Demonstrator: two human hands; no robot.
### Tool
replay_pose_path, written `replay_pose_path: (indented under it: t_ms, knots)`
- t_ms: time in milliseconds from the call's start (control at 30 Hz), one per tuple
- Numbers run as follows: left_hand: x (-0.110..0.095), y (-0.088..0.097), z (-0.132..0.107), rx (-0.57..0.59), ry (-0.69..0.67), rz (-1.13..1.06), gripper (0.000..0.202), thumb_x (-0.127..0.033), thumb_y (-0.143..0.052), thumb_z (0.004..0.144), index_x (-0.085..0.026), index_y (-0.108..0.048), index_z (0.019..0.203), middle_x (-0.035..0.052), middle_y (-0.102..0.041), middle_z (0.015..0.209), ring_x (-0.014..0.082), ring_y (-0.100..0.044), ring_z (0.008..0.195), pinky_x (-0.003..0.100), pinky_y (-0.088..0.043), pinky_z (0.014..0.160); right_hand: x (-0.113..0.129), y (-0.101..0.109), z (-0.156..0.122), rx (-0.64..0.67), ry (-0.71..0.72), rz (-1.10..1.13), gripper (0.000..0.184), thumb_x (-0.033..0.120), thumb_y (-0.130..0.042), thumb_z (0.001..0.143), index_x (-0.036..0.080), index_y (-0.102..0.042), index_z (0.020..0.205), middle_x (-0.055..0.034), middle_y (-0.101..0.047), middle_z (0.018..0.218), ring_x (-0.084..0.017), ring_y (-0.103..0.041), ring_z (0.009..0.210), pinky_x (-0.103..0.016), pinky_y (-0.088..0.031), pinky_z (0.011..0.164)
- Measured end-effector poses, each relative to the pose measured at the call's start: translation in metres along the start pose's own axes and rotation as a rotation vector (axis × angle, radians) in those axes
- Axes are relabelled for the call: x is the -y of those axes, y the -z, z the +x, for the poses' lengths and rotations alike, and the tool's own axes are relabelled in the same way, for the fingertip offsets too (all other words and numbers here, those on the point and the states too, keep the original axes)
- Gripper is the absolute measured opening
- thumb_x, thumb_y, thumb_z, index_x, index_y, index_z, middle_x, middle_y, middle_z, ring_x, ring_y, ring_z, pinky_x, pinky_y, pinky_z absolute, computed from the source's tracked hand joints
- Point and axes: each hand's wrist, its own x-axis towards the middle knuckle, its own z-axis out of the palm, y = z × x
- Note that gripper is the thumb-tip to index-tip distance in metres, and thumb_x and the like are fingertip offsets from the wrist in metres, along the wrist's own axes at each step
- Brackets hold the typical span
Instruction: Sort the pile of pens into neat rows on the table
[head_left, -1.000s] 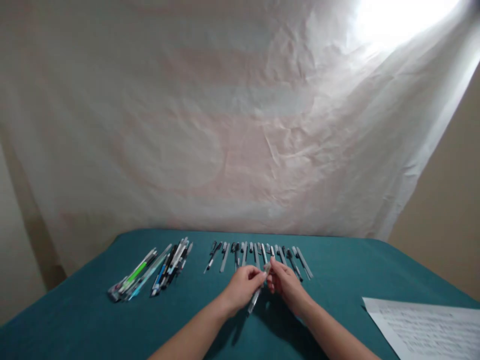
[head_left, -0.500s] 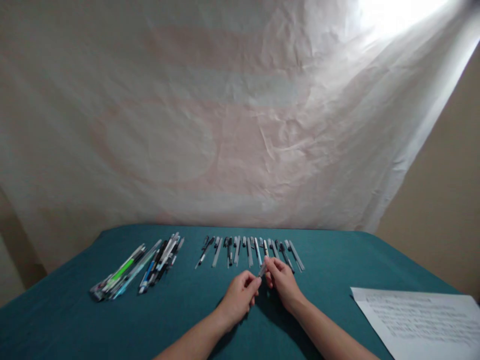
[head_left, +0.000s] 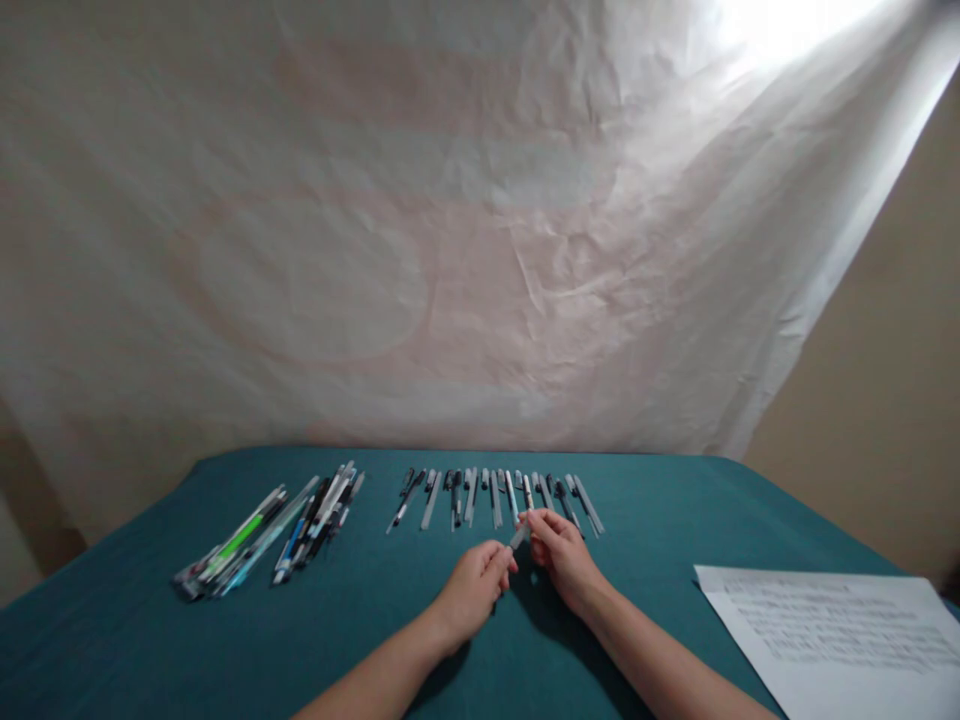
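Both my hands meet over a teal-covered table (head_left: 615,640), just in front of a row of pens. My left hand (head_left: 474,588) is curled with its fingertips pinched on the near end of a small silver pen (head_left: 519,536). My right hand (head_left: 562,556) pinches the far end of the same pen. The row of several grey and black pens (head_left: 495,495) lies side by side just beyond my fingers.
A heap of mixed pens (head_left: 274,532), some green, blue and black, lies at the left. A printed white sheet of paper (head_left: 832,630) lies at the right near edge. A creased white cloth (head_left: 450,250) hangs behind the table.
The pen between my hands has gone from hanging down below the left hand to a short piece between the fingertips. Both hands stay together in front of the row.
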Motion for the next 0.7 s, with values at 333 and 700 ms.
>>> replay_pose_path:
  t_ms: [333,700]
  knots:
    - [0.000,-0.003,0.001,-0.009,0.045,-0.084,0.035,-0.048,-0.038,0.078,-0.014,-0.047,0.079,-0.0060,-0.043,0.056,0.0037,-0.032,0.038,0.018,-0.022,0.038,-0.007,-0.001,0.003,-0.022,-0.035,0.117,0.030,0.045,-0.061,0.069,0.015,-0.056,0.073,0.0036,-0.050,0.050,-0.005,-0.037,0.037,-0.017,-0.028,0.037]
    - [0.000,0.002,0.002,0.052,0.048,-0.064,0.038,-0.049,-0.036,0.079,-0.013,-0.049,0.079,-0.0043,-0.044,0.057,0.0037,-0.032,0.039,0.016,-0.021,0.035,-0.006,0.005,0.006,0.062,-0.095,0.225,0.027,0.036,-0.064,0.068,0.014,-0.059,0.083,-0.0020,-0.060,0.072,-0.003,-0.039,0.040,-0.017,-0.028,0.036]
